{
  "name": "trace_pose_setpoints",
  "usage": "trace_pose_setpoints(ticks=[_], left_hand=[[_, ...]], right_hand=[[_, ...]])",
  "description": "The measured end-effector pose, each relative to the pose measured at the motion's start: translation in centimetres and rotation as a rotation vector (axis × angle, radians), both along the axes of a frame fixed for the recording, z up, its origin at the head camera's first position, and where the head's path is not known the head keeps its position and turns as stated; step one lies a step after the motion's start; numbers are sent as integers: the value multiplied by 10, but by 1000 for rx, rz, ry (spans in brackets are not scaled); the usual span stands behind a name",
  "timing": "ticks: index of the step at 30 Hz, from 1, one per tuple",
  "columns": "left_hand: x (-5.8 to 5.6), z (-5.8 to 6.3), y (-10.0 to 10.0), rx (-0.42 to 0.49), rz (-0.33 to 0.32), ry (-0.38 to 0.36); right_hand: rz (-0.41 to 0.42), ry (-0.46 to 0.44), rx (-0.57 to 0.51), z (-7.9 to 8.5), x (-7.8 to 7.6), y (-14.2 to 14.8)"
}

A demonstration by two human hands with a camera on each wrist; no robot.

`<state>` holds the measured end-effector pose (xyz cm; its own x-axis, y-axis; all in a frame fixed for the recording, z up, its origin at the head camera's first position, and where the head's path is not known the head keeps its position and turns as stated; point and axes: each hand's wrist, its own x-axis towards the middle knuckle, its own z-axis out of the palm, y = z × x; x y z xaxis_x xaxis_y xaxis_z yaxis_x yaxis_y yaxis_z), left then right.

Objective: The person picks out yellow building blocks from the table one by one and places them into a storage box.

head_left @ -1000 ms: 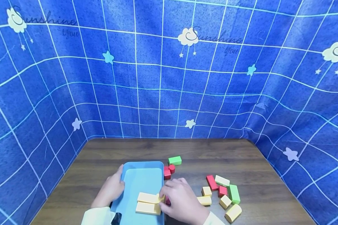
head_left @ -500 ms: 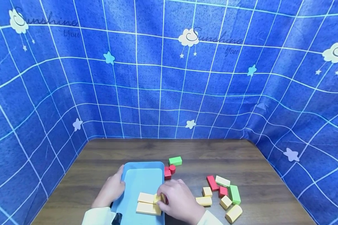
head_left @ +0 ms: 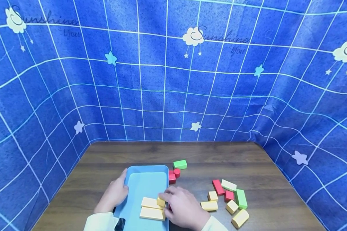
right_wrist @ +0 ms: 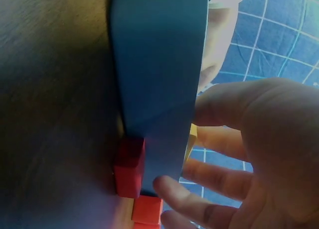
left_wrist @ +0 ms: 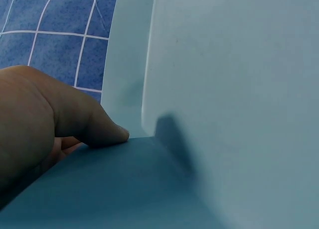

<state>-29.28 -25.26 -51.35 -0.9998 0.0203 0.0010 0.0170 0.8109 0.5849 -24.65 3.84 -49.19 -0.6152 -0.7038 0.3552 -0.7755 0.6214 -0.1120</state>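
Left hand point(head_left: 112, 192), lower left of centre: grips the left rim of the blue tray point(head_left: 146, 183), thumb laid over the edge in the left wrist view. Tray sits low in the frame, left of centre, on the wooden table point(head_left: 127, 154).

Right hand point(head_left: 185, 205), bottom centre, reaching over the tray's right rim: fingers bent, pinching a small yellow block point(head_left: 161, 201). That block is inside the tray near its right side, at the right end of the upper flat block point(head_left: 149, 202). Contact underneath hard to judge. Lower flat block point(head_left: 152, 213) lies alongside; both pale yellow, lengthwise across the tray.

Just outside the tray's right wall: red blocks point(head_left: 172, 178), red cylinder point(head_left: 177, 173), and above these a green block point(head_left: 180, 164).

Lower right of frame, loose group of 8: red bar point(head_left: 218, 187), cream bar point(head_left: 228, 185), red cube point(head_left: 229, 196), green bar point(head_left: 241, 199), 2 yellow cubes point(head_left: 232, 207), 2 yellow cylinders point(head_left: 240, 218). 1 cylinder is near the right hand.

Blue gridded curtain point(head_left: 150, 106) fills the upper frame: clouds, stars, lettering.
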Motion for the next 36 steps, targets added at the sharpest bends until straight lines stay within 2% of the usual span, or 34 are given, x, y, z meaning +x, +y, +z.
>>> trace_pose_setpoints(ticks=[3, 8, 13, 20, 36], left_hand=[[0, 0, 0, 5, 0, -15], [0, 0, 0, 1, -1, -2], [0, 1, 0, 5, -4, 6], [0, 1, 0, 12, -5, -9], [1, 3, 0, 14, -3, -32]], right_hand=[[-37, -16, 31, -1, 2, 0], [-130, -128, 50, -5, 5, 1], [-167, -191, 59, -7, 4, 3], [-171, -199, 64, -7, 3, 3], [-190, -151, 94, -13, 6, 0]])
